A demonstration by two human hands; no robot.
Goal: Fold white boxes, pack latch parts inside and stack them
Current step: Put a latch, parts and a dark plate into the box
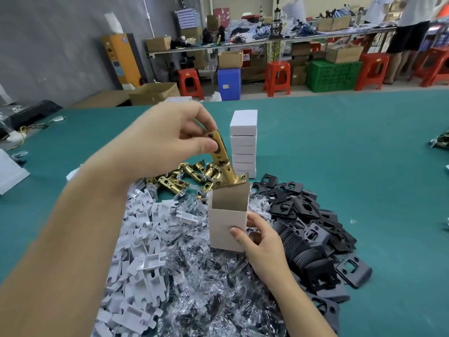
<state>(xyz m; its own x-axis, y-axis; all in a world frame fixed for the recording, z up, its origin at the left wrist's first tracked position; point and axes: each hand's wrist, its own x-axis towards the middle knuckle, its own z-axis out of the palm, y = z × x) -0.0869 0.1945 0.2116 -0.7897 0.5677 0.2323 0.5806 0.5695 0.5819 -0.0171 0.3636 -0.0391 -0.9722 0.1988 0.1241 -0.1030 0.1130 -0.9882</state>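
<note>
Two hands up over the green desk (340, 147), both ours. Left hand (167, 139) pinches a brass latch (222, 161) by its upper end, thumb and fingertips curled round it. Latch hangs tilted, faceplate end down, right at the open mouth of the white box (228, 224); we can't tell if it touches the rim. Right hand (261, 242) grips that box from its right side, thumb across the front panel, other fingers round the back out of sight. Box stands upright with its top open, below and just right of the left hand, held above the piles.

Under both hands, three piles touching each other: flat white card inserts (138, 251) below the left forearm, clear plastic bags with dark parts (209, 295) between the forearms, black strike plates (308, 229) just right of the right hand. More brass latches (179, 178) lie loose on the desk directly under the left hand, behind the box.

Stack of closed white boxes (243, 142) stands upright beyond the held box, just right of the left hand's fingers. We count about six, lowest ones partly hidden by the latch.

Far side of the room: red stools (278, 77), a green crate (334, 75), cardboard cartons on a long bench, and a person standing at the far right.
</note>
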